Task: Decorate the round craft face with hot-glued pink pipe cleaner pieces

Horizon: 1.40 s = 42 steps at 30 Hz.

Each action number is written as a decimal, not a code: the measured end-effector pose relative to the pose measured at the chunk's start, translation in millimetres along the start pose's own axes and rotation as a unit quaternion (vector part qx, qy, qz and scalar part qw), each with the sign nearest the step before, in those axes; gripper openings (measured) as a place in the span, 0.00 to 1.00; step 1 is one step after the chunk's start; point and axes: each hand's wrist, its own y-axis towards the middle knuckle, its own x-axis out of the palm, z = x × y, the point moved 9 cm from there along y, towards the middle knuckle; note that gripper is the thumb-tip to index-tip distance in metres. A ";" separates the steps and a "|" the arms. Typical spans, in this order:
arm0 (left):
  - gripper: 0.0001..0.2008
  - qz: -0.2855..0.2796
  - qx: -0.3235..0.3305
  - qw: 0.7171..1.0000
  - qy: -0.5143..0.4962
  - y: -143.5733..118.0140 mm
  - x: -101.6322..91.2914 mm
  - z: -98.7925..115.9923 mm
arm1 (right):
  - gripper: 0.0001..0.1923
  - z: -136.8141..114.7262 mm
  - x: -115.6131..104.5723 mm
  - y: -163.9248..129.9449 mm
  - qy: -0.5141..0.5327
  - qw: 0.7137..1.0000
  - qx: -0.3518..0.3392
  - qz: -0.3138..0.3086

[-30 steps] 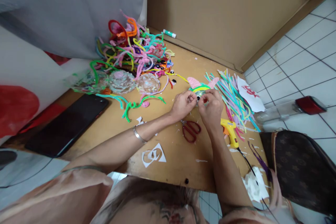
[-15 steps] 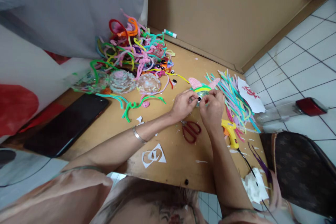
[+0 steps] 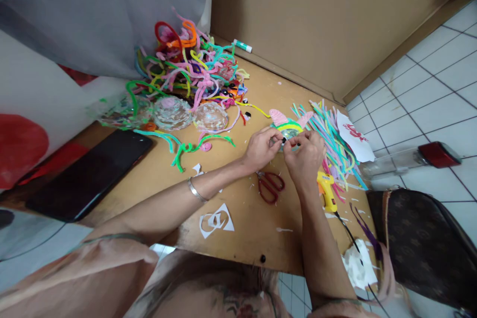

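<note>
Pinching together over the worktop (image 3: 238, 218), the left hand (image 3: 261, 148) and right hand (image 3: 303, 155) are gripping the craft disc (image 3: 289, 130), now lifted slightly, a small black piece held against it.

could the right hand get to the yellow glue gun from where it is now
Probably yes. The yellow glue gun lies uncovered on the table just beside the right hand, nothing between them, but that hand is pinching the small craft piece with the left hand.
</note>
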 end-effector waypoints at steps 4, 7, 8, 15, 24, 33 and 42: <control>0.03 -0.002 -0.004 1.000 0.000 0.7 0.2 0.3 | 0.05 1.2 0.3 -0.4 0.010 1.000 0.005 0.018; 0.03 -0.002 -0.008 1.000 0.004 1.1 0.4 -0.1 | 0.05 -0.2 -0.2 -0.9 0.009 1.000 0.005 0.024; 0.03 -0.001 -0.010 1.000 0.005 1.2 0.6 -0.6 | 0.05 -0.7 -0.3 -0.9 0.007 1.000 0.005 0.024; 0.04 0.002 -0.013 1.000 0.002 1.5 1.5 -3.7 | 0.06 0.3 2.8 0.7 0.023 1.000 0.003 0.012; 0.04 0.000 -0.013 1.000 -0.004 2.1 0.1 -1.7 | 0.08 3.7 6.6 3.2 0.060 0.998 -0.020 -0.004; 0.03 -0.007 -0.012 1.000 -0.005 2.9 0.1 -4.0 | 0.08 -3.6 1.8 0.9 0.009 0.999 -0.035 0.011; 0.02 -0.029 0.016 0.999 0.022 1.6 2.7 1.5 | 0.08 -0.6 3.7 1.9 0.046 0.999 -0.011 0.015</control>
